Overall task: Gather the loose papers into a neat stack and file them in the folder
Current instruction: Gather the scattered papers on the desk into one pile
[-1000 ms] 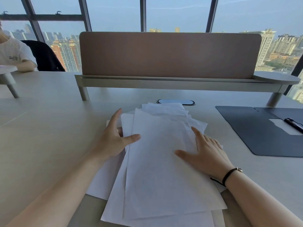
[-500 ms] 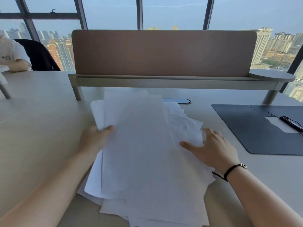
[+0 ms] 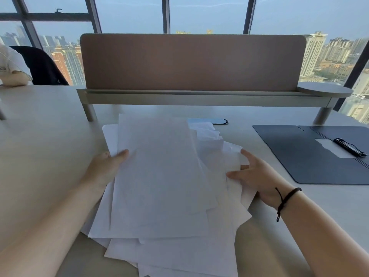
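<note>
Gripped the near-left edge of the top few papers (image 3: 159, 176) with the left hand (image 3: 103, 168), thumb on top and fingers apparently tucked beneath. Kept the right hand (image 3: 257, 176) spread and flat, holding nothing, fingertips resting on the right fringe of the pile.

Found the desk (image 3: 40, 146) carrying everything, with a brown divider screen (image 3: 189, 62) standing on a raised shelf behind. Noted a dark chair (image 3: 44, 66) and another person's sleeve (image 3: 10, 64) at the far left. Saw the folder (image 3: 299, 152) lying open to the right, well apart from the pile, with a white slip (image 3: 329, 147) and a black pen or clip (image 3: 349, 147) on it; could not tell which. Spotted a small oval port (image 3: 219, 121) in the desk just beyond the sheets, partly covered by them, and a dark cord (image 3: 287, 196) round the right wrist.

Compared with a second ago: had gone from both palms lying flat on the pile to the left hand lifting its top sheets, far ends now raised toward the shelf. Had also slid the right hand outward, from the middle of the sheets to their right edge. Left the pile itself fanned, corners jutting at the near edge and far right.

Judged gathering as begun but far from done: nothing squared, nothing filed. Judged the next need as drawing the stray edges inward from both sides and tapping them level before carrying them across to the folder. Reckoned thin loose sheets likely to slip or crease if lifted from one edge only.
</note>
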`<state>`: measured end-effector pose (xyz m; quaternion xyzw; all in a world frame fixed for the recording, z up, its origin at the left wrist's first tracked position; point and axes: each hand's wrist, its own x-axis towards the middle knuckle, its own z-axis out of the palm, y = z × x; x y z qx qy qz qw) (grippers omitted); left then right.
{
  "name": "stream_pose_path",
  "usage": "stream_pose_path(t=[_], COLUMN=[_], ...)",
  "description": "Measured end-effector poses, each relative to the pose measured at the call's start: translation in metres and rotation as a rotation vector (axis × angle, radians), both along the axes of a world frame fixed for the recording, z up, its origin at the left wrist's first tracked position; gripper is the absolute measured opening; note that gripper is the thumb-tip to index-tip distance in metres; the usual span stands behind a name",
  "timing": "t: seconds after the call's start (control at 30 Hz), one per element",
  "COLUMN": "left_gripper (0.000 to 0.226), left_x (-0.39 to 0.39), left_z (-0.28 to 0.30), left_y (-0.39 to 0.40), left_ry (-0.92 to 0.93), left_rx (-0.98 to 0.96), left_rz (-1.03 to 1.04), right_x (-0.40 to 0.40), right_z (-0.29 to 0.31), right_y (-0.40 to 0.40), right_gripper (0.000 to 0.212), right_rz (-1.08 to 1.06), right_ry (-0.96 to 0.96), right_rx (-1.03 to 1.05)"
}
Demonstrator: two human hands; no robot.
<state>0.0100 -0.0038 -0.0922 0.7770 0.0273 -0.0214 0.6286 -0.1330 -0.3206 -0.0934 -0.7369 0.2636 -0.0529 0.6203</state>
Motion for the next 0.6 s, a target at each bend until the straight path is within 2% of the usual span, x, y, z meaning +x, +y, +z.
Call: stream_pose_path(t=[0.1, 0.17, 0.2, 0.23, 0.33, 0.47, 0.6], left_gripper=[0.032, 0.036, 0.037, 0.036, 0.024, 0.025, 0.019], left_x=[-0.001, 0.002, 0.003, 0.004, 0.003, -0.002, -0.006], left_z=[-0.002, -0.003, -0.003, -0.002, 0.002, 0.002, 0.000], left_y=[0.004, 0.008, 0.009, 0.010, 0.010, 0.005, -0.002], left_ry=[-0.011, -0.036, -0.040, -0.040, -0.034, 0.032, 0.075], left_rx=[0.018, 0.035, 0.024, 0.005, -0.087, -0.245, -0.267], left_rz=[-0.030, 0.002, 0.020, 0.037, 0.052, -0.019, -0.092], right_x=[-0.002, -0.002, -0.003, -0.002, -0.002, -0.001, -0.004], right_z=[0.002, 0.004, 0.004, 0.003, 0.004, 0.004, 0.004], right_y=[0.000, 0.001, 0.001, 0.000, -0.003, -0.004, -0.005], right_gripper=[0.067, 0.037, 0.027, 0.026, 0.023, 0.022, 0.019], right_rz=[0.058, 0.093, 0.083, 0.055, -0.038, -0.066, -0.074], right_ry=[-0.014, -0.037, -0.067, -0.108, -0.204, -0.285, -0.313], right_rx=[-0.184, -0.328, -0.346, -0.344, -0.242, 0.045, 0.104])
